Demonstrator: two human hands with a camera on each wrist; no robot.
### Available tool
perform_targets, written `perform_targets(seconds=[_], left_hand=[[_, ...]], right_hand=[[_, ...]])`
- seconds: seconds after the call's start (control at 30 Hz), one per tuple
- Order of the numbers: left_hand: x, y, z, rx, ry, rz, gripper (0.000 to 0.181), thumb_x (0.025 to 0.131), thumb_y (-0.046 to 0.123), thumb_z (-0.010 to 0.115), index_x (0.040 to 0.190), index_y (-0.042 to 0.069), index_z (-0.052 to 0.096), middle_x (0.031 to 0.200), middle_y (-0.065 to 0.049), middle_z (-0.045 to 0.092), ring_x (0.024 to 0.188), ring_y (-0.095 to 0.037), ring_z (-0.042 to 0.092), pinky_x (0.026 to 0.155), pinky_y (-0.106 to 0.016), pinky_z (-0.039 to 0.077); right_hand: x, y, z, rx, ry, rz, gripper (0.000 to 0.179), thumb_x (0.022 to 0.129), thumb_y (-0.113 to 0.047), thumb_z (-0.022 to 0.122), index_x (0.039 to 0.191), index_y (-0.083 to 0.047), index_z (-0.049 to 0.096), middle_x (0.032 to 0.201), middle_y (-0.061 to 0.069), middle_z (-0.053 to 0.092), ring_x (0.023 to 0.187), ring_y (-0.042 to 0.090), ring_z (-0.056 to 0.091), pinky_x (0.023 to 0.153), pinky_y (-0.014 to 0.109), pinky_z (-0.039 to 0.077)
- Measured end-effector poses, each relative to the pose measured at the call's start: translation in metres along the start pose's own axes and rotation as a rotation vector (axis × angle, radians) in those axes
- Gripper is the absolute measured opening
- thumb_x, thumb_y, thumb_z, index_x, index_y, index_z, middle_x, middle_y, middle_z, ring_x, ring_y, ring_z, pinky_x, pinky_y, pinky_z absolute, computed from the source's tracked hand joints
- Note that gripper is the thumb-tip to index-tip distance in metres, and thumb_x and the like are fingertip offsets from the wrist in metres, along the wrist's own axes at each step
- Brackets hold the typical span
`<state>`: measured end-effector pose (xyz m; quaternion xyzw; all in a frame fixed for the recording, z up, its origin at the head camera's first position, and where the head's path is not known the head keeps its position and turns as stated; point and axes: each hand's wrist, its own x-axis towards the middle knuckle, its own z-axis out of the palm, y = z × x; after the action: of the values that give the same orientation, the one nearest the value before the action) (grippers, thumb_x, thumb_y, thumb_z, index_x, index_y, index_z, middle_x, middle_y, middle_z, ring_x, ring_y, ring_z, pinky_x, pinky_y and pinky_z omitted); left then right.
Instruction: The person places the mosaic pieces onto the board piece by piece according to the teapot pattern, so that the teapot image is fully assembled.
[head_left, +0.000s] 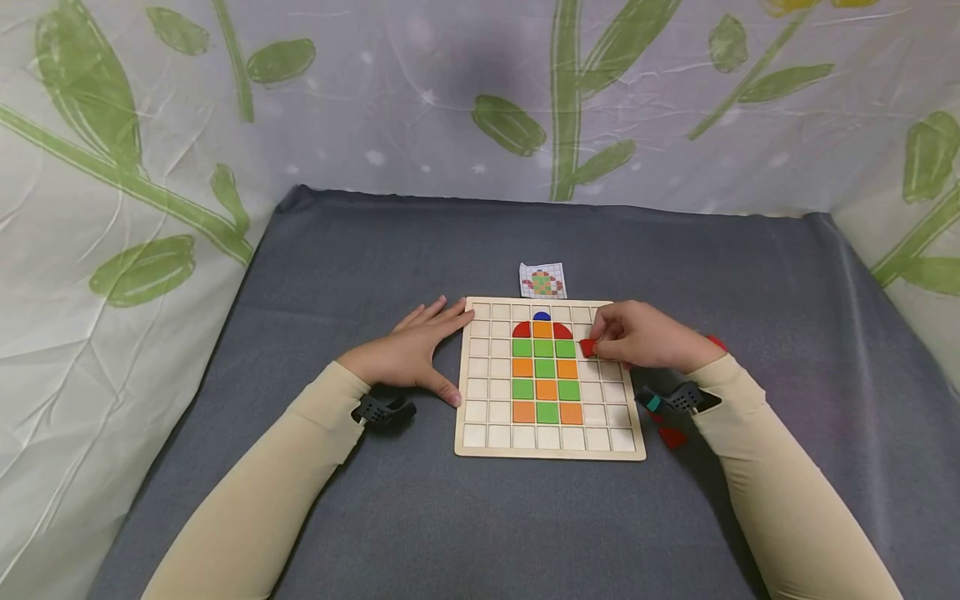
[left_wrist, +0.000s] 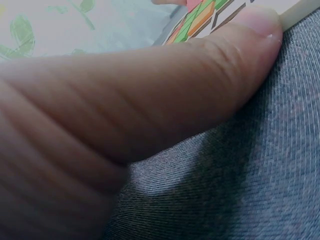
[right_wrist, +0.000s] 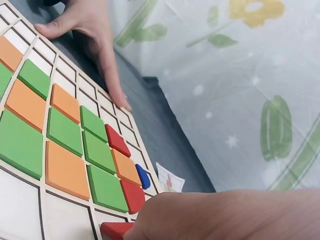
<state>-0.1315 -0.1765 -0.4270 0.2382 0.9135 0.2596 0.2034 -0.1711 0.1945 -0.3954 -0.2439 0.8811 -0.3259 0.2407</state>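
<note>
A person in pale sleeves point(head_left: 247, 492) works at a coloured pattern on a wooden grid board point(head_left: 550, 454), set on a grey cloth-covered worktop point(head_left: 420, 525), well apart from its far edge. The right hand point(head_left: 648, 335) pinches a red piece point(head_left: 587, 348) in its grip, between thumb and fingers, at the board's right side, just beside the row of three green pieces point(head_left: 543, 348); whether it touches the board cannot be told. The left hand point(head_left: 416, 346) steadies the opposite edge, its grip spread wide, fingertips near the far left corner and thumb lower down the same side. A blue half-round piece point(head_left: 542, 317) tops the design, above an orange square point(head_left: 542, 330) flanked by two curved red pieces, with rows of green and orange squares below. A small printed card point(head_left: 543, 282) lies at the board's far edge. More red pieces point(head_left: 672, 437) rest on the worktop off the board's right edge, one near its near right corner, another partly hidden behind the right wrist.
</note>
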Motion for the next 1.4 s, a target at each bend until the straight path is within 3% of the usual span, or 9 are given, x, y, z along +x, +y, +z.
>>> perform_targets(seconds=[0.43,0.77,1.03,1.23,1.4], left_hand=[[-0.002,0.001,-0.001,-0.010,0.004,-0.002,0.136,0.065,0.056,0.097,0.170,0.019,0.019,0.178,-0.001,0.005,0.163,-0.027,-0.009,0.131,-0.050,-0.006],[-0.001,0.000,-0.001,-0.004,-0.004,0.003,0.135,0.066,0.058,0.096,0.170,0.019,0.019,0.178,0.000,0.004,0.163,-0.027,-0.010,0.131,-0.050,-0.006],[-0.005,-0.001,-0.004,-0.017,0.005,-0.020,0.135,0.067,0.055,0.097,0.170,0.019,0.019,0.178,0.000,0.004,0.163,-0.027,-0.009,0.131,-0.051,-0.006],[-0.004,0.002,-0.003,-0.026,-0.011,-0.011,0.134,0.067,0.055,0.097,0.170,0.020,0.019,0.178,0.001,0.004,0.163,-0.026,-0.009,0.131,-0.051,-0.007],[-0.004,0.000,-0.002,-0.013,-0.011,-0.020,0.134,0.067,0.056,0.097,0.171,0.022,0.018,0.178,0.003,0.003,0.163,-0.024,-0.010,0.131,-0.049,-0.007]], right_hand=[[0.005,-0.001,0.008,-0.025,-0.048,-0.030,0.004,0.098,-0.006,0.069,0.095,-0.005,0.066,0.069,0.002,0.066,0.057,0.017,0.058,0.054,0.028,0.050],[0.003,-0.006,0.009,-0.109,0.027,-0.007,0.013,0.098,-0.006,0.070,0.088,-0.010,0.076,0.065,0.001,0.066,0.058,0.016,0.062,0.058,0.030,0.052],[0.001,-0.017,0.004,-0.266,0.085,-0.081,0.014,0.094,-0.006,0.072,0.085,-0.014,0.078,0.074,-0.005,0.067,0.063,0.014,0.054,0.058,0.030,0.047],[-0.022,-0.016,-0.010,-0.255,-0.014,0.003,0.008,0.095,-0.008,0.075,0.088,-0.011,0.074,0.073,-0.001,0.063,0.061,0.015,0.054,0.058,0.032,0.047],[-0.040,-0.009,-0.014,-0.265,-0.094,0.038,0.007,0.095,-0.011,0.078,0.090,-0.012,0.072,0.081,-0.002,0.066,0.070,0.014,0.057,0.063,0.032,0.050]])
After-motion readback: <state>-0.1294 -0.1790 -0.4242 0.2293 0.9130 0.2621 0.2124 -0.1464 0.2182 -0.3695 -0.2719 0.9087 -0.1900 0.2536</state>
